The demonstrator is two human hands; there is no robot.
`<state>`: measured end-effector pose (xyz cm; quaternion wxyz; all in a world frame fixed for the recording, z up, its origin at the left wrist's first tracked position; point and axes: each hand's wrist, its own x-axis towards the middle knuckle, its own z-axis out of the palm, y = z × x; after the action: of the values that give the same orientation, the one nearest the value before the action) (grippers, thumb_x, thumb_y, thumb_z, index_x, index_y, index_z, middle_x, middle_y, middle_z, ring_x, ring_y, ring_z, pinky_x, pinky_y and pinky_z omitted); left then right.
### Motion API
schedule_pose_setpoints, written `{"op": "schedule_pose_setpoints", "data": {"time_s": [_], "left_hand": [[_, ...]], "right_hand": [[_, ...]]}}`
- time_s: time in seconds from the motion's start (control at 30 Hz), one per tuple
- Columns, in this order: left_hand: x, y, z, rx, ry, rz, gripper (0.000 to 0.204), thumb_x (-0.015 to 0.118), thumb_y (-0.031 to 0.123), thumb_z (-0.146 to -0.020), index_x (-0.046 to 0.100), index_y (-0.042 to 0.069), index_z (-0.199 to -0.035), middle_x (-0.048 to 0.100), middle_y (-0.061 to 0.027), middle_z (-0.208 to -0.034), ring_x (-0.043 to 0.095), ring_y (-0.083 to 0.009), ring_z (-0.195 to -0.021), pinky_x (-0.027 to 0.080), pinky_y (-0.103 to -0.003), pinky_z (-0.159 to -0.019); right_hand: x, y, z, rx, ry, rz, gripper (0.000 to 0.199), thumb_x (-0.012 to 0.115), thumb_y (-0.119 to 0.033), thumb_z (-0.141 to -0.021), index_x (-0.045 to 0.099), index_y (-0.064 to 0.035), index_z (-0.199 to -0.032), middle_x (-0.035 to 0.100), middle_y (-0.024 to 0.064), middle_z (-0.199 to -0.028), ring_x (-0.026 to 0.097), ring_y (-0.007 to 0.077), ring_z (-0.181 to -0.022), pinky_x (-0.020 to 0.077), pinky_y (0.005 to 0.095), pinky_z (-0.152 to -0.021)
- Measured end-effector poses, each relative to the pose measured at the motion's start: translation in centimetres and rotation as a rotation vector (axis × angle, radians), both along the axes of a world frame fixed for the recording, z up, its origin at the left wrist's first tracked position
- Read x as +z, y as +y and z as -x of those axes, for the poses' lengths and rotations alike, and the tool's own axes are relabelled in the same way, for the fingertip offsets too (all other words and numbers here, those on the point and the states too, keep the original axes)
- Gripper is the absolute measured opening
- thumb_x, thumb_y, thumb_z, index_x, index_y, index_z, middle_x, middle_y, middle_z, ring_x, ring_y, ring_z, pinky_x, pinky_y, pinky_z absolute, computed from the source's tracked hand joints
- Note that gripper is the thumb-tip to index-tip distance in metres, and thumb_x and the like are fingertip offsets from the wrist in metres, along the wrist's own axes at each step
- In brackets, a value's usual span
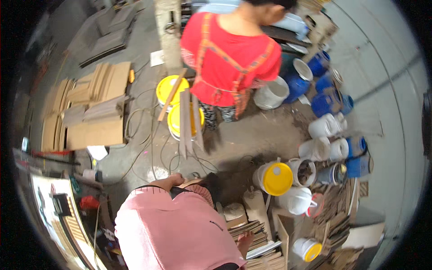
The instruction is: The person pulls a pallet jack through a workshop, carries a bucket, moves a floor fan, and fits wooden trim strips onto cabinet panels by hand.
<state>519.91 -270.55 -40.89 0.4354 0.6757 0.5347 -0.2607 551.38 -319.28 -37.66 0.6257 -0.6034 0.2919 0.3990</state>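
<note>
While the wearer's pink-clad body fills the lower view, one hand (173,181) reaches forward and touches a thin brown board (190,183); which hand, and its grip, cannot be told. Beyond, a person in red (229,58) stands beside yellow buckets (173,92) propping wooden strips (186,121).

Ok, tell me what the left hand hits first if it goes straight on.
Probably the loose cables on the floor just ahead of the left hand; beyond them, the planks in the yellow bucket. Depth is unclear.

Dusty concrete floor (270,130), pale wall (382,67)
</note>
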Motion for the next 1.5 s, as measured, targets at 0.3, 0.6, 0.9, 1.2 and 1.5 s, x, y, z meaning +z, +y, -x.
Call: {"op": "schedule_pose_setpoints", "data": {"time_s": [0.3, 0.6, 0.9, 1.2, 1.5], "left_hand": [[7.3, -0.5, 8.9, 0.388, -0.341, -0.175, 0.04, 0.052, 0.039, -0.084, 0.068, 0.01, -0.106, 0.067, -0.0172, -0.107, 0.063, -0.0342, -0.103, 0.049, -0.043, -0.088], [13.0, -2.0, 26.5, 0.879, -0.309, -0.177, 0.038, 0.053, 0.036, -0.089, 0.064, 0.007, -0.11, 0.068, -0.0136, -0.102, 0.066, -0.0251, -0.092, 0.05, -0.035, -0.084], [35.5, 7.5, 32.6, 1.21, -1.326, -0.556, 0.021, 0.056, 0.011, -0.095, 0.058, 0.002, -0.114, 0.064, -0.008, -0.111, 0.06, -0.0153, -0.103, 0.046, -0.029, -0.093], [56.0, 14.0, 31.7, 0.387, -1.867, -1.576, 0.024, 0.056, 0.035, -0.092, 0.06, 0.01, -0.092, 0.061, -0.0134, -0.104, 0.058, -0.0314, -0.098, 0.05, -0.047, -0.079], [59.0, 35.3, 28.7, 0.184, -2.084, -0.957, 0.036, 0.041, 0.041, -0.096, 0.062, 0.015, -0.083, 0.057, -0.0097, -0.114, 0.05, -0.0377, -0.112, 0.045, -0.052, -0.089]], "right_hand": [[-1.2, 15.8, 3.1, 0.373, -0.006, 0.107, 0.037, 0.04, -0.042, -0.098, 0.058, -0.0127, -0.111, 0.061, 0.0041, -0.109, 0.052, 0.0205, -0.103, 0.041, 0.0459, -0.087], [7.4, 36.6, 17.8, 0.895, -0.149, 0.108, 0.035, 0.057, -0.038, -0.092, 0.054, -0.0177, -0.121, 0.065, 0.0007, -0.101, 0.063, 0.0181, -0.087, 0.0459, 0.0383, -0.066], [5.2, 43.4, 21.9, 1.284, -0.225, 0.406, 0.028, 0.057, -0.028, -0.09, 0.058, -0.0141, -0.115, 0.065, 0.004, -0.104, 0.064, 0.0167, -0.082, 0.0433, 0.0309, -0.058], [4.0, 56.4, 30.4, 1.344, -0.201, 0.195, 0.029, 0.059, -0.021, -0.088, 0.059, -0.0093, -0.115, 0.066, 0.0049, -0.092, 0.062, 0.0153, -0.069, 0.0421, 0.0301, -0.049], [-1.5, 72.8, 30.2, 1.154, -0.132, 0.213, 0.03, 0.057, -0.022, -0.089, 0.059, -0.0056, -0.114, 0.067, 0.0076, -0.095, 0.064, 0.0172, -0.07, 0.0463, 0.0331, -0.054]]}}
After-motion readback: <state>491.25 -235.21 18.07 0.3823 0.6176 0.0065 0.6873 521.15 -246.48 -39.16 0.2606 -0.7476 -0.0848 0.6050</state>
